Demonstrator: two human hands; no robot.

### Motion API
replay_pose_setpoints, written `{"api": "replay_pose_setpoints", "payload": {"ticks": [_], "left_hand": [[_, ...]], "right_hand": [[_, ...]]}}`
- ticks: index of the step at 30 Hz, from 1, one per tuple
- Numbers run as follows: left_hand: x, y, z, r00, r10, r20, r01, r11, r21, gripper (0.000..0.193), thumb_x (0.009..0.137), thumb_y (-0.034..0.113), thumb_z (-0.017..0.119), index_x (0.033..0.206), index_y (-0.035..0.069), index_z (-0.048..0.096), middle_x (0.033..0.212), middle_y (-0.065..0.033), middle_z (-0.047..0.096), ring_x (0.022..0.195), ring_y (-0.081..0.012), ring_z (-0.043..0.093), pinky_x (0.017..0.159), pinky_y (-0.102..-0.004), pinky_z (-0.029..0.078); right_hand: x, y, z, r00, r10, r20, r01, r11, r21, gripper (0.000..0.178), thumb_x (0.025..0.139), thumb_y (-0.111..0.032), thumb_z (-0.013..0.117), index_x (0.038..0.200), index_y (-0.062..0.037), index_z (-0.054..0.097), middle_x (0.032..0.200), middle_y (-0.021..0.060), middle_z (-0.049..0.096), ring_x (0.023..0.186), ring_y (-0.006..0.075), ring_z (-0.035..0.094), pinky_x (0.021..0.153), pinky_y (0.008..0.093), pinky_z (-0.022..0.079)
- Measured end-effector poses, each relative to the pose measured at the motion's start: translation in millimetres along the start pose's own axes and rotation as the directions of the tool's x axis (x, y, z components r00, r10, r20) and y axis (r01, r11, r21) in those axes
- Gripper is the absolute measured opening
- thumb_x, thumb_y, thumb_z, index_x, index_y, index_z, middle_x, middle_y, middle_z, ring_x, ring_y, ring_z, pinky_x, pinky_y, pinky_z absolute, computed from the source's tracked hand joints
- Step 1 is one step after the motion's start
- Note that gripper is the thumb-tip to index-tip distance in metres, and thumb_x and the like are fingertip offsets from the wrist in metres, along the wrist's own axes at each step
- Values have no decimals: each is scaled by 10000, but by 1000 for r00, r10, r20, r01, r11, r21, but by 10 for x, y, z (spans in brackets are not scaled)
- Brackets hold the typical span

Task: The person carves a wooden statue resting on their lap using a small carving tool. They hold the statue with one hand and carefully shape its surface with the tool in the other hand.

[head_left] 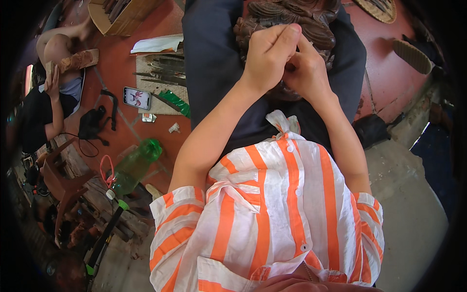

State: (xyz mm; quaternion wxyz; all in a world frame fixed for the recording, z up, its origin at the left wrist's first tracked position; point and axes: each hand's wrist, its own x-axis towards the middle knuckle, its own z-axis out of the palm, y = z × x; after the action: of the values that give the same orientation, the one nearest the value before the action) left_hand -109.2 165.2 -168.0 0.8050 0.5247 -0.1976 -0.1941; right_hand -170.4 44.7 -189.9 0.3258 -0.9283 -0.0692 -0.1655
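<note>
A dark brown carved wooden piece point(314, 24) with wavy, grooved relief stands between my legs. My left hand point(269, 56) is closed over its near side, thumb pressed along the curled fingers. Right against it, my right hand point(311, 70) is closed too, with its fingers bent inward. The two hands meet in front of the carving. Whatever lies in their grip is hidden by the fingers, and I cannot tell how firmly either hand touches the wood.
Left of my leg, several slim metal carving tools point(168, 68) lie on a pale mat, with a phone point(137, 98) beside it. Nearer are a green plastic bottle point(134, 168) and a brown plastic stool point(63, 182). Another person point(53, 97) sits at far left holding a carved piece point(78, 61).
</note>
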Motion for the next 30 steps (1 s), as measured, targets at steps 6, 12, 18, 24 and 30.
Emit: {"api": "replay_pose_setpoints", "payload": {"ticks": [6, 12, 18, 24, 30], "left_hand": [[55, -61, 0, 999, -43, -18, 42, 999, -30, 424, 1026, 218, 492, 640, 49, 438, 570, 33, 383, 518, -49, 300, 479, -243, 246], [-26, -72, -5, 995, 97, 13, -98, 994, 44, 417, 1024, 220, 496, 647, 51, 440, 573, 39, 370, 516, -47, 291, 475, -245, 241], [68, -61, -21, 992, -125, -12, 124, 990, -69, 415, 1024, 218, 499, 650, 48, 437, 577, 38, 372, 522, -49, 285, 475, -246, 243], [20, -97, 11, 994, 113, 2, -113, 992, 59, 416, 1023, 209, 499, 646, 41, 443, 573, 32, 377, 521, -54, 295, 476, -243, 247], [87, 3, -20, 993, -119, -26, 118, 993, -30, 413, 1021, 194, 492, 640, 42, 444, 559, 36, 362, 514, -54, 297, 470, -244, 249]], "right_hand": [[11, -29, -22, 999, 13, 47, -14, 1000, 19, 228, 622, -116, 809, 802, -46, 688, 955, 82, 567, 828, 311, 602, 699, 427, 491], [-24, 47, 41, 1000, -12, 0, 12, 1000, 29, 235, 623, -115, 808, 809, -43, 685, 927, 85, 551, 821, 318, 591, 696, 436, 484], [-3, -39, -57, 995, 50, 84, -54, 998, 37, 223, 629, -100, 801, 805, -45, 675, 907, 77, 559, 824, 314, 590, 687, 423, 481], [-6, 20, 49, 999, -31, -45, 32, 999, 32, 238, 621, -114, 810, 806, -46, 677, 913, 77, 562, 825, 311, 587, 708, 424, 478], [32, -20, -29, 999, 15, 38, -17, 998, 54, 238, 620, -116, 811, 802, -46, 675, 909, 81, 561, 817, 316, 585, 713, 426, 479]]}}
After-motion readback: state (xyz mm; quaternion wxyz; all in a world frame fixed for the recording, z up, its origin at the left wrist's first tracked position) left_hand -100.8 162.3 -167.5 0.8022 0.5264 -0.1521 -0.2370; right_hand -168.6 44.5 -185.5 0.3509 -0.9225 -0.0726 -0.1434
